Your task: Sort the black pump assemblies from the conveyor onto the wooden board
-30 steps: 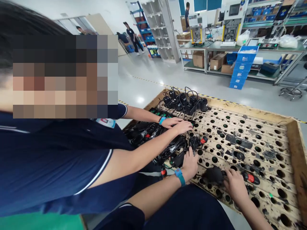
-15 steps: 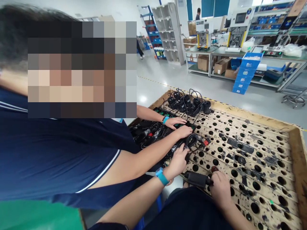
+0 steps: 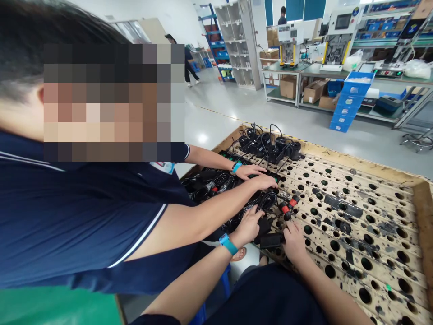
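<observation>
My left hand (image 3: 248, 224), wearing a blue wristband, has its fingers curled on a coil of black cable (image 3: 268, 201) at the near left of the board. My right hand (image 3: 294, 239) is closed at the base of a black connector with a red band (image 3: 285, 208), pinching its cable. Beside it lies a second red-banded connector (image 3: 294, 201), touching or nearly touching the first. A black box-shaped adapter (image 3: 270, 240) sits between my hands at the board's near edge. My fingertips are partly hidden on both hands.
At my left a co-worker leans in, both hands (image 3: 259, 176) on black parts with green spots. More bundled black cables (image 3: 216, 180) lie under those arms. Black round units with cables (image 3: 270, 146) stand at the far corner. A raised wooden rim (image 3: 355, 164) borders the hole-filled board (image 3: 382, 216).
My right hand has moved up and left, bringing its red-banded connector beside the other one. The black adapter has shifted slightly up. My left hand stays at the coil.
</observation>
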Demonstrator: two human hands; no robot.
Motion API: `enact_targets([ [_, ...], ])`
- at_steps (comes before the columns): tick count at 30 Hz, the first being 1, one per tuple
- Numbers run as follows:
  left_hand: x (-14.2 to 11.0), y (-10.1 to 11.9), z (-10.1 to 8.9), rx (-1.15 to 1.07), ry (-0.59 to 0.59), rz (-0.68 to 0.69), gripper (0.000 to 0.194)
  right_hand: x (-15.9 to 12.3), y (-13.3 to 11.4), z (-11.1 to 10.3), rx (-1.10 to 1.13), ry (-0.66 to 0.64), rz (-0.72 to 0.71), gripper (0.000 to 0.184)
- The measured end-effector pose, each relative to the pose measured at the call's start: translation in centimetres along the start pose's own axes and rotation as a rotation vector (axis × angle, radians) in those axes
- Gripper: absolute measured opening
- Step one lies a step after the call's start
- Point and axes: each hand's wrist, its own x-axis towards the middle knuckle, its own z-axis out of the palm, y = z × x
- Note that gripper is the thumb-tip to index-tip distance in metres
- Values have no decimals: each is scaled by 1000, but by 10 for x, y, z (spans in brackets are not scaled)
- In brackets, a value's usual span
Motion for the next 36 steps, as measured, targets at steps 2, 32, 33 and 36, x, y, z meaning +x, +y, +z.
enact_targets([
  [2, -4, 7, -3, -18, -22, -30, 46, -5, 0, 3, -40, -132, 18, 39],
  [32, -35, 51, 76, 437, -33, 109, 112, 14, -33, -123, 481, -132, 62, 46],
  [33, -35, 56, 74, 415, -36, 150, 115, 1, -41, -148, 527, -69, 21, 42],
  [36, -32, 78, 68, 328, -71, 325, 109, -56, -59, -208, 492, 91, 51, 43],
])
